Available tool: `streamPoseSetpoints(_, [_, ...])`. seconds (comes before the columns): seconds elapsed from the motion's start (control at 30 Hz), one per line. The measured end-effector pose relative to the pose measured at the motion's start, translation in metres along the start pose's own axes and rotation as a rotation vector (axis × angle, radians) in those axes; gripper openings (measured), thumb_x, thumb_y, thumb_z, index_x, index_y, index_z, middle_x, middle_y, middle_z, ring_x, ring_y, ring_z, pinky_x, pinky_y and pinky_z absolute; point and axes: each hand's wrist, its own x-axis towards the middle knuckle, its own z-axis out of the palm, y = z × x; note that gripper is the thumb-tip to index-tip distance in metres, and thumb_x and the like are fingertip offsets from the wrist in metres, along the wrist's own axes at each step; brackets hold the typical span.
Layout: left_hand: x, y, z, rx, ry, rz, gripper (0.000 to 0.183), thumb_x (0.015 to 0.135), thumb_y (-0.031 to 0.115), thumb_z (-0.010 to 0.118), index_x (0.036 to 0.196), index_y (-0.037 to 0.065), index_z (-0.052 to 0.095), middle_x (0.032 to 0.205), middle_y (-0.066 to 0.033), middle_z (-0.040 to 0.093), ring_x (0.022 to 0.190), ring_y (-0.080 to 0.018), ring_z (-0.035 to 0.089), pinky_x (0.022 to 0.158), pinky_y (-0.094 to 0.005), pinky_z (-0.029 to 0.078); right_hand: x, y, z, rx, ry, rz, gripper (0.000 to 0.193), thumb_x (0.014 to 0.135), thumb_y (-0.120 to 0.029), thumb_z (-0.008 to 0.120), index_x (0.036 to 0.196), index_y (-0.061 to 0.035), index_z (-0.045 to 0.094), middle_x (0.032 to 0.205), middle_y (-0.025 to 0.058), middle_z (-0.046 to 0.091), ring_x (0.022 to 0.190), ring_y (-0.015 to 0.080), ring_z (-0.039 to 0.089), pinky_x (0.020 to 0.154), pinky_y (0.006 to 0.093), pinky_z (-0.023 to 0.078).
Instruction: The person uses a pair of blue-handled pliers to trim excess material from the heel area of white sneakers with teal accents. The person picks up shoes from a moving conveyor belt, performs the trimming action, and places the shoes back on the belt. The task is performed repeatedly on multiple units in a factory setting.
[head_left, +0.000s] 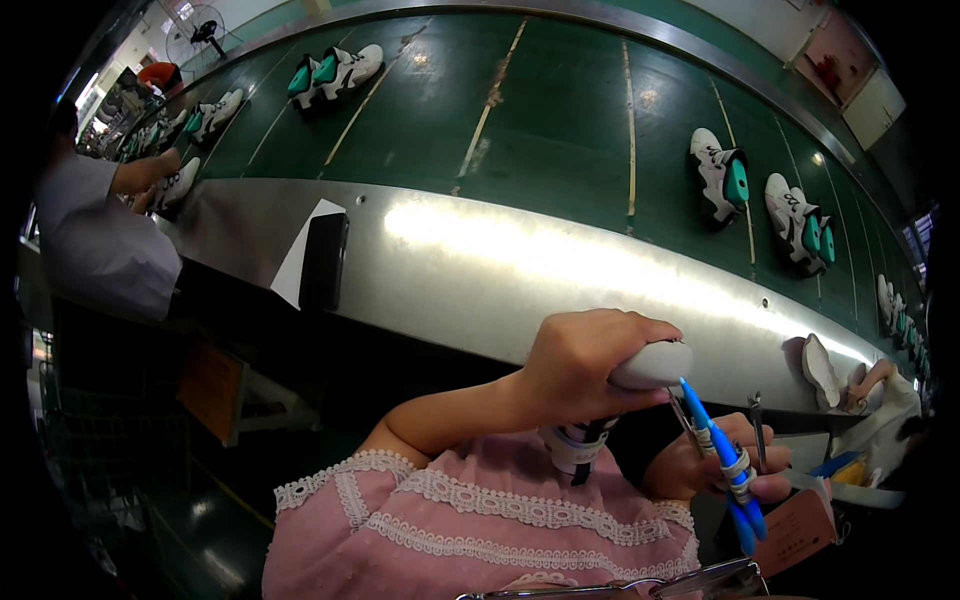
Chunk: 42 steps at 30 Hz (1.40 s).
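Observation:
My left hand (585, 362) is clamped over the toe of a white shoe (655, 365), held close to my chest; the shoe's black-and-white collar (578, 445) points down toward my pink lace top. My right hand (712, 468) sits just below and right of the shoe and grips a blue-handled tool (722, 455) like pliers. The tool's metal tip touches the shoe's underside near the toe.
A green conveyor belt (560, 120) behind a steel rim (520, 265) carries white-and-teal sneakers (720, 175), (335, 70), (800, 215). A black block (324, 262) and a white sheet lean on the rim. One person in white works at the left (100, 240), another's hand at the right (872, 380).

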Motion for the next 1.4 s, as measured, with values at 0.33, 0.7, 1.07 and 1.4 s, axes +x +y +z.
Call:
streamPoseSetpoints(0.33, [-0.007,0.006,0.009,0.050,0.040,0.023,0.039,0.062,0.015,0.078,0.095,0.003,0.062,0.087,-0.0118,0.065,0.073,-0.0260,0.064,0.064,-0.0310,0.051,0.023,-0.016,-0.002,-0.193,-0.128,0.186,0.032,0.087,-0.029,0.052,0.082,-0.0055,0.033,0.074,0.0043,0.035,0.056,0.0099,0.037,0.045,0.0207,0.027])
streamPoseSetpoints(0.7, [0.041,-0.149,-0.027,0.215,0.080,-0.616,0.071,0.053,0.049,0.078,0.100,-0.001,0.059,0.112,-0.0174,0.054,0.105,-0.0283,0.053,0.088,-0.0331,0.043,0.014,-0.002,-0.046,-0.364,0.084,0.368,0.030,0.074,-0.007,0.061,0.098,-0.0064,0.043,0.084,0.0022,0.042,0.070,0.0091,0.047,0.059,0.0174,0.039])
streamPoseSetpoints(1.07, [-0.030,-0.199,-0.008,0.089,0.224,-0.427,0.083,0.080,0.044,0.060,0.134,-0.004,0.018,0.137,-0.0243,0.019,0.127,-0.0349,0.027,0.104,-0.0445,0.023,-0.025,0.023,-0.093,0.141,0.390,1.046,0.015,0.087,-0.017,0.049,0.099,-0.0085,0.047,0.081,-0.0003,0.047,0.071,0.0054,0.047,0.052,0.0175,0.039])
streamPoseSetpoints(1.4, [-0.142,-0.105,-0.006,0.684,-0.260,0.717,0.055,0.079,0.029,0.062,0.128,0.034,0.037,0.137,-0.0113,0.024,0.130,-0.0309,0.023,0.108,-0.0495,0.015,-0.032,0.044,-0.083,0.154,0.204,1.203,0.025,0.093,-0.027,0.036,0.078,-0.0071,0.041,0.069,0.0011,0.036,0.063,0.0086,0.037,0.058,0.0223,0.033])
